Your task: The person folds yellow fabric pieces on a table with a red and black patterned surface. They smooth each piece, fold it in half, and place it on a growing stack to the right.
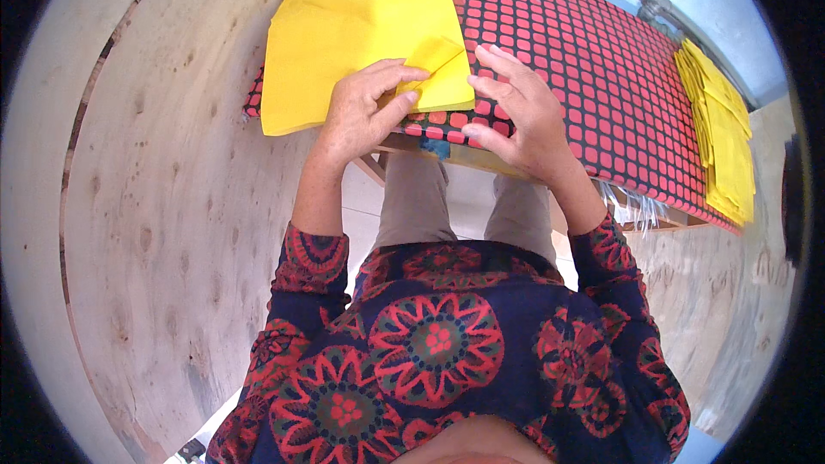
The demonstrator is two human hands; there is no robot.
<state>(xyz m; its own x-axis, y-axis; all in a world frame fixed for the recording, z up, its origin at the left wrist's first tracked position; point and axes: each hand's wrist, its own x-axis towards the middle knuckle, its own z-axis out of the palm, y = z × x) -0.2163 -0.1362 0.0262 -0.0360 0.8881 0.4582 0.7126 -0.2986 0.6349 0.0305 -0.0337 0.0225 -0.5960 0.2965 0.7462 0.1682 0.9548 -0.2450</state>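
A stack of flat yellow fabric pieces (348, 26) lies on the padded table cover with red squares on black (580, 77). At its near right corner, a small folded flap of yellow fabric (433, 58) is turned over onto the sheet. My left hand (367, 103) rests on the near edge, its thumb and index finger pinching the fabric beside the flap. Just off the stack's right edge, my right hand (525, 106) hovers over the cover with its fingers spread and nothing in them.
A pile of folded yellow fabric pieces (722, 135) sits at the table's right end. On the left is a large pale plywood board (167, 206). A pipe (651, 3) runs along the wall behind. Clear plastic strips (635, 209) hang below the table's front edge.
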